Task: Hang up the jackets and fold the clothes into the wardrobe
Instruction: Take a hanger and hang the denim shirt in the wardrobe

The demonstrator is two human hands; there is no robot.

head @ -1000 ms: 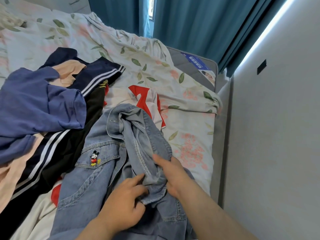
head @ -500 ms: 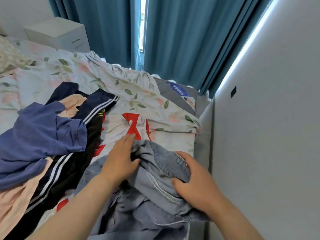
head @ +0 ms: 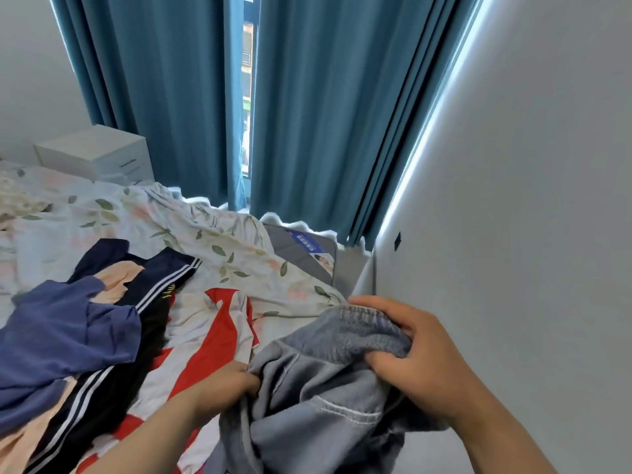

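Head view: denim jacket [head: 318, 398], pale blue, bunched w/ white stitching showing, held up at lower right, just beside the wall [head: 513, 200]. Right hand [head: 413, 357] grips a folded edge, fingers curled over the seam. Left hand [head: 222, 381] pinches soft fabric at jacket's left side. Bed [head: 212, 241] w/ floral sheet, rumpled. Clothes pile at left: blue top [head: 61, 343], navy striped pants [head: 150, 285], peach garment [head: 116, 278], red-white shirt [head: 219, 336] lying flat. Teal curtains [head: 307, 114], pleated. White nightstand [head: 95, 152] far left.
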